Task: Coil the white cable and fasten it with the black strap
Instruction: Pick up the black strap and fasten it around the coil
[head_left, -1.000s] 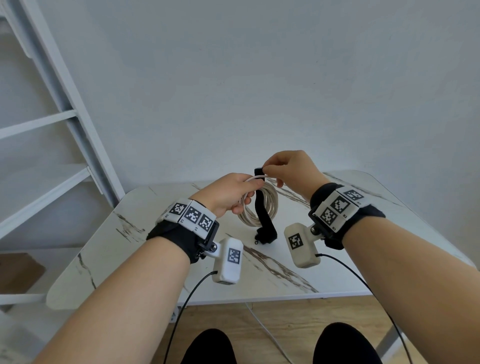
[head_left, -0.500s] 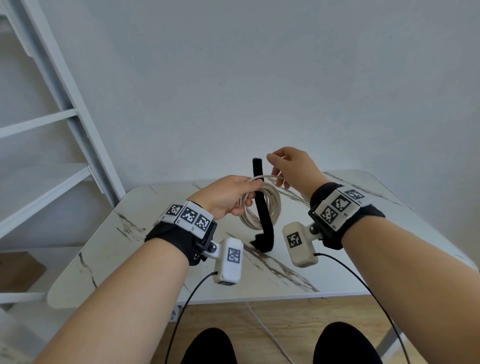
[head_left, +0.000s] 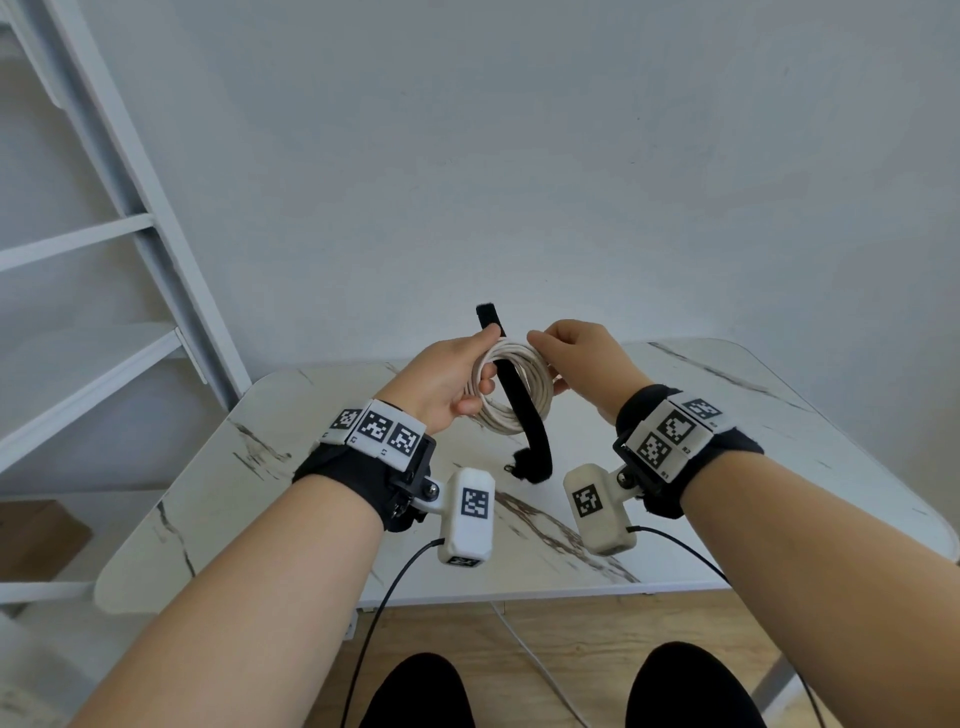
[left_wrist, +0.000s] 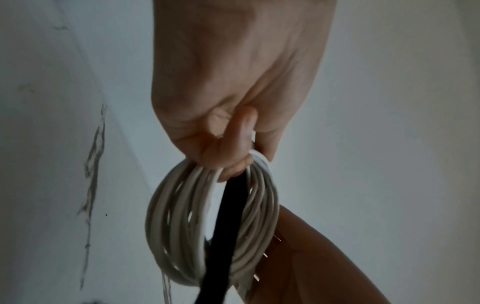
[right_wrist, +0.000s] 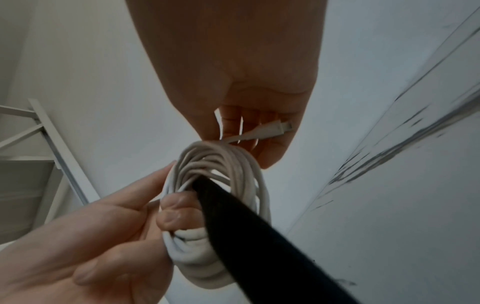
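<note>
Both hands hold the white cable (head_left: 511, 387) coil above the tabletop (head_left: 753, 441): my left hand (head_left: 441, 382) grips its left side, pinning the black strap (head_left: 522, 410) threaded through it. A second ago my right hand (head_left: 582, 358) pinched the strap's top; now it grips the coil's right side instead, so wrapping hasn't begun. White shelving (head_left: 104, 291) stands left; nothing blocks me.

You are holding the coiled cable (head_left: 511, 387) up over the far part of the table (head_left: 727, 467), left hand (head_left: 441, 384) on the coil's left side, right hand (head_left: 582, 358) on its right; the strap (head_left: 519, 400) is running through the coil's middle, one end sticking up above it, the other dangling below
</note>
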